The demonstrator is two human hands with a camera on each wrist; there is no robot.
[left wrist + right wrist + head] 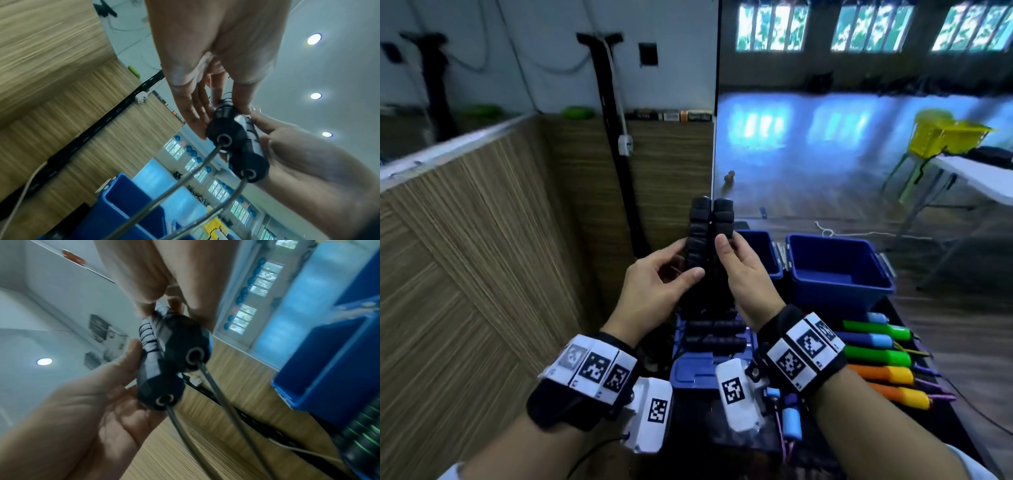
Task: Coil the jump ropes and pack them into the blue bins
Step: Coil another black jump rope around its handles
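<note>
A person stands at a dark desk (914, 329) and holds two black handles (710, 233) of one jump rope upright and side by side, raised above the desk at chest height. The left hand (654, 291) pinches the left handle between thumb and fingers; the right hand (743, 274) pinches the right handle the same way, so each grip is closed lightly around its own handle, not wrapped in a fist. From the wrist views, a grey cord (197, 170) leaves the bottom end of each handle and hangs down out of sight. Beyond the hands stand two open blue bins (839, 270); a third bin (709, 346) below the hands already holds black handles. More ropes with green, orange and blue handles (876, 356) lie in a row on the desk to the right. The step in hand looks like pairing the handles before coiling. To do it well, keep the two handle ends level and pressed together, pass both into one hand, then let the free hand gather the hanging cord in even loops so it does not twist or snag on the bins.
</note>
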